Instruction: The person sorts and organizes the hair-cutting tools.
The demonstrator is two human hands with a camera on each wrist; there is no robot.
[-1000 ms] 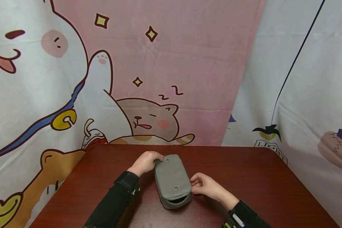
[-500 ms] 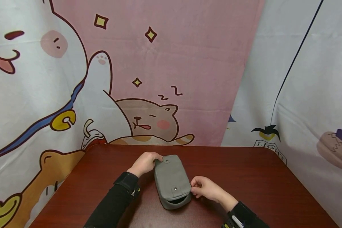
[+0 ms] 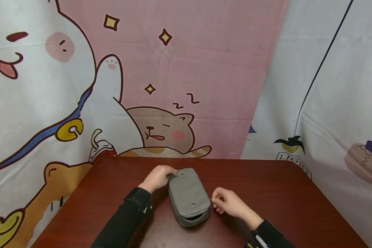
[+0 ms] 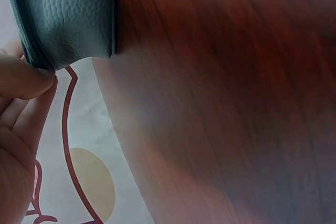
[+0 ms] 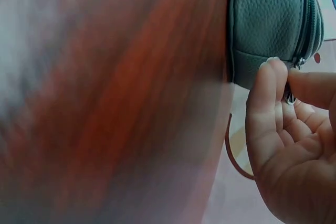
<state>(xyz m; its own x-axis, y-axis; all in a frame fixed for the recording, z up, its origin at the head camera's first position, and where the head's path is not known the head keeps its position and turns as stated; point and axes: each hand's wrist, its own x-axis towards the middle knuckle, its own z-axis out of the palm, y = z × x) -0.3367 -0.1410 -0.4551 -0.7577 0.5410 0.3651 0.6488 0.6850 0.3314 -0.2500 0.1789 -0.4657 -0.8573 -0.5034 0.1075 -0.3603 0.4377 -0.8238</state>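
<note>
A grey-green zippered leather pouch [image 3: 187,191] lies at a slant on the table, two snap studs on its top. Its near end gapes in a dark slit. At the far left corner, my left hand [image 3: 157,178] pinches the pouch's edge between thumb and fingers; the left wrist view shows the thumb [image 4: 29,80] pressed on that corner. On the pouch's right side, my right hand [image 3: 227,202] pinches the zipper pull [image 5: 290,97], most of it hidden by the fingers. The zipper slider [image 5: 300,62] sits just above the fingertips in the right wrist view.
The dark red wooden table [image 3: 266,186] extends around the pouch. Its far edge meets a hanging cloth [image 3: 223,86] printed with cartoon animals. Black wrist straps sit on both forearms.
My right hand has drawn slightly to the right with its pinch on the pull, and the pouch's near end has shifted a little rightward. The left hand stays put.
</note>
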